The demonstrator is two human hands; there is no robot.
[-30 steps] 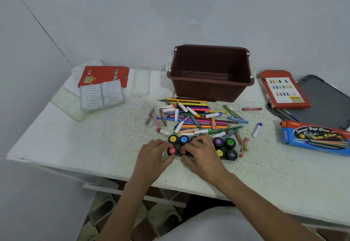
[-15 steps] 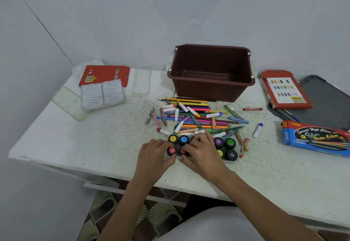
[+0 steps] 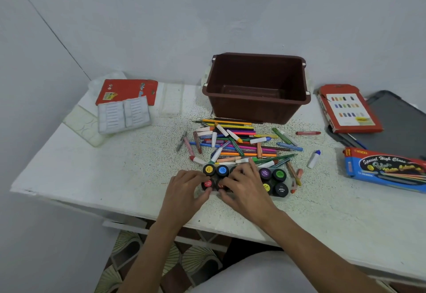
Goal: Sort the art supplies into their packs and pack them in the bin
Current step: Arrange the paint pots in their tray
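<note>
A set of small black paint pots [image 3: 273, 181] with coloured lid labels sits in a clear tray near the table's front edge. My left hand [image 3: 184, 189] pinches the red-labelled pot [image 3: 207, 184] at the tray's left end. Beside it, my right hand [image 3: 244, 186] lies over the middle pots, its thumb and fingers curled on one of them. A heap of crayons, pencils and markers [image 3: 237, 142] lies just behind the pots. The brown bin [image 3: 255, 110] stands behind the heap and holds no supplies.
A red pack with a white insert tray [image 3: 123, 114] and a clear palette [image 3: 84, 127] lie at the left. At the right are a red box [image 3: 348, 110], a blue watercolour box [image 3: 382, 168], a dark tablet [image 3: 401, 122] and a stray white marker [image 3: 314, 159].
Both hands stay on the paint pots, with only small shifts of the fingers.
</note>
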